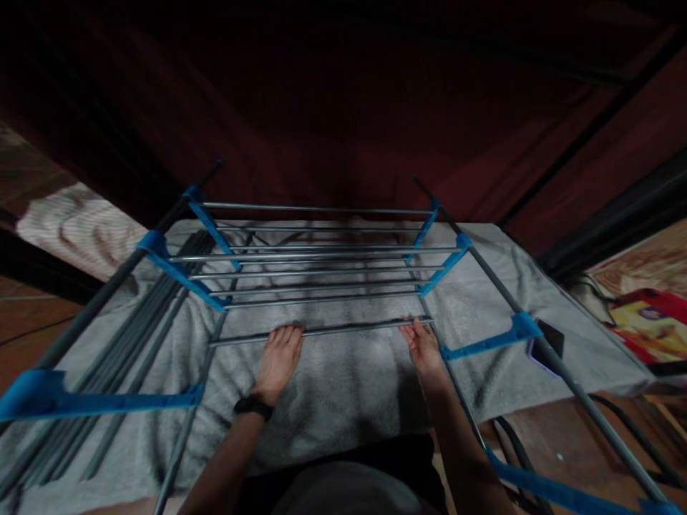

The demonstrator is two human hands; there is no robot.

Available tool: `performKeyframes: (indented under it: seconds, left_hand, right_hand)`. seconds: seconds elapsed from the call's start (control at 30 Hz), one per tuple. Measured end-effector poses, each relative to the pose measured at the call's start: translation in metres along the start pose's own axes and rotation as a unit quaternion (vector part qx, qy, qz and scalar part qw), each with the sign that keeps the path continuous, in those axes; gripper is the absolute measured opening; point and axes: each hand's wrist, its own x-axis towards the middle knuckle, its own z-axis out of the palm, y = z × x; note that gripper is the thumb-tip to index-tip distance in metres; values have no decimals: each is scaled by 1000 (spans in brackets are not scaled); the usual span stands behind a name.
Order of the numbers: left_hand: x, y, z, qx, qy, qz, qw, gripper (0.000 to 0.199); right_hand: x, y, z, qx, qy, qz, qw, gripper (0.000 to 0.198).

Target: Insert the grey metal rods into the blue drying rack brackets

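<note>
A rack of grey metal tubes joined by blue plastic brackets stands before me, with several crossbars at its far end. A loose-looking metal rod lies across, between the two sides and nearer to me. My left hand is closed over this rod left of its middle, knuckles up. Near the rod's right end, my right hand grips it between thumb and fingers. Blue brackets without crossbars show on the near left and near right. Whether the rod's ends touch the frame I cannot tell.
Several grey tubes lie bundled on the grey blanket at the left. A phone rests on the right, partly behind a tube. Dark red fabric hangs behind. A red and yellow package sits at far right.
</note>
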Motion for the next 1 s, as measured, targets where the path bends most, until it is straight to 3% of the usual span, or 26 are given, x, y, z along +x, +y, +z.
performKeyframes:
  seconds: [0.43, 0.83, 1.0]
  left_hand:
    - [2, 12, -7, -33, -71, -46, 996, 18]
    - [3, 14, -10, -51, -90, -44, 994, 19]
    - [4, 15, -10, -55, -88, -53, 993, 22]
  right_hand:
    - [1, -3, -16, -53, -33, -7, 998, 14]
    - [16, 0, -26, -94, -4, -19, 995, 16]
    - [16, -2, -26, -100, -25, -26, 994, 12]
